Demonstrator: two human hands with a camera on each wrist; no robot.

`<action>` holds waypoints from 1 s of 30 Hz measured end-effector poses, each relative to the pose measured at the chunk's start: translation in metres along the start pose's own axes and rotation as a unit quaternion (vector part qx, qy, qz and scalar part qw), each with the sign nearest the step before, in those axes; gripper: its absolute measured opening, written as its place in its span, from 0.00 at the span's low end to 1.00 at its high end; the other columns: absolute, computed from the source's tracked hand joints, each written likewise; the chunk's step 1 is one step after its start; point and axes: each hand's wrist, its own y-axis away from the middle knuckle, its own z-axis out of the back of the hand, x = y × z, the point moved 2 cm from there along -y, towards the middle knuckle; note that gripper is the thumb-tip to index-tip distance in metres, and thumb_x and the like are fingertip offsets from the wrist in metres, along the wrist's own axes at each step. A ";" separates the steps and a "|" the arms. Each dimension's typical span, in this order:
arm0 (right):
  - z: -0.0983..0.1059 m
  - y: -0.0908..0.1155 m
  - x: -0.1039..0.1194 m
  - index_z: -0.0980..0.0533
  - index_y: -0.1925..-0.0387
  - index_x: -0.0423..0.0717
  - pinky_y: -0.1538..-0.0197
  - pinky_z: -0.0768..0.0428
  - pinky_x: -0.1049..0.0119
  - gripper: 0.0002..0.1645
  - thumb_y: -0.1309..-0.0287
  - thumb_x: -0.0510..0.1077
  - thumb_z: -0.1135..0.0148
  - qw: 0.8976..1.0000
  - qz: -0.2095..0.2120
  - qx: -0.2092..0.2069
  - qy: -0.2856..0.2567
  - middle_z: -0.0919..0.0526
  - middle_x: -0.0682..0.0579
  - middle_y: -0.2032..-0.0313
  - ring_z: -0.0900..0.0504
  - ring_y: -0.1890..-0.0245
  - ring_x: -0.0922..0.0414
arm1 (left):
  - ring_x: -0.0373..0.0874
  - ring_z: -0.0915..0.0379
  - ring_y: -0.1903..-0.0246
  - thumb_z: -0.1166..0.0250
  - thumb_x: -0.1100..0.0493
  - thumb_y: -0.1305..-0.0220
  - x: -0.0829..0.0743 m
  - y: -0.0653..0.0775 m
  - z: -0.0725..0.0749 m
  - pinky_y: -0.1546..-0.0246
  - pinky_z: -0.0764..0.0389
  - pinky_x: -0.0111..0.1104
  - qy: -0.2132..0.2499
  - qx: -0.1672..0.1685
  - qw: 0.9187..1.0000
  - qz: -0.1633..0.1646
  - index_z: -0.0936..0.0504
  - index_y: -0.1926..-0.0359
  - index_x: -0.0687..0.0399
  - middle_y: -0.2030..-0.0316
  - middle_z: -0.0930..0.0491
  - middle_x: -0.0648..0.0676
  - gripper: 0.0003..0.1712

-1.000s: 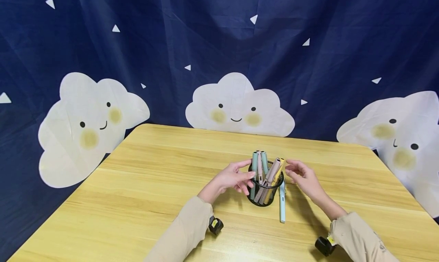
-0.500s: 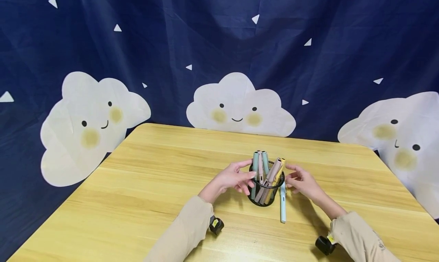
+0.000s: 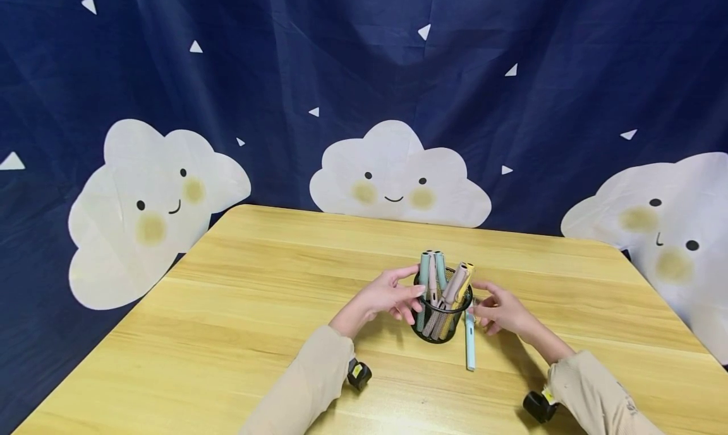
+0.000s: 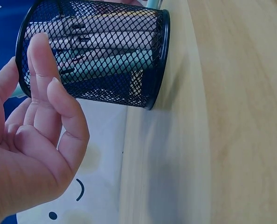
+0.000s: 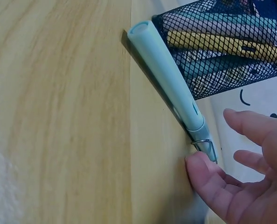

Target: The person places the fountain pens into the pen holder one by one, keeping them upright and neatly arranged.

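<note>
A black mesh pen holder (image 3: pixel 443 309) stands upright on the table with several pens in it, green, pinkish-grey and yellow. My left hand (image 3: pixel 389 294) holds its left side, thumb in front of the rim and index finger behind. In the left wrist view, curled fingers (image 4: pixel 45 65) lie against the mesh. A light-blue pen (image 5: pixel 169 77) lies on the table just right of the holder. My right hand (image 3: pixel 506 310) is at the pen's far, clip end, the index finger stretched toward the holder. One fingertip (image 5: pixel 199 168) overlaps that end in the right wrist view; no pinch shows.
The wooden table (image 3: pixel 256 264) extends all round the holder. Behind it hangs a dark blue curtain (image 3: pixel 273 74) with smiling clouds and white triangles. A small black camera is fixed at each wrist, the left one (image 3: pixel 359 375) and the right one (image 3: pixel 539 408).
My right hand has come down from beside the holder's rim to the light-blue pen's clip end. The left hand and the holder stay in place.
</note>
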 end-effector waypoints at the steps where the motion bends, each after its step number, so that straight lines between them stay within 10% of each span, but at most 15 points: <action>1: 0.000 0.000 -0.001 0.51 0.38 0.29 0.75 0.20 0.57 0.40 0.46 0.37 0.41 1.000 -0.001 0.004 -0.001 0.28 0.41 0.68 0.25 0.77 0.53 | 0.41 0.27 0.87 0.43 0.58 0.38 0.000 0.000 0.000 0.89 0.31 0.22 0.001 0.000 1.000 0.000 0.48 0.32 0.52 0.79 0.21 0.56 0.36; 30: -0.007 -0.005 -0.006 0.59 0.34 0.38 0.82 0.21 0.55 0.48 0.47 0.42 0.39 0.994 -0.081 0.077 -0.016 0.27 0.43 0.82 0.25 0.90 0.56 | 0.42 0.26 0.87 0.42 0.58 0.39 0.001 0.000 0.000 0.89 0.31 0.22 0.004 -0.005 1.000 0.003 0.47 0.33 0.51 0.79 0.21 0.56 0.36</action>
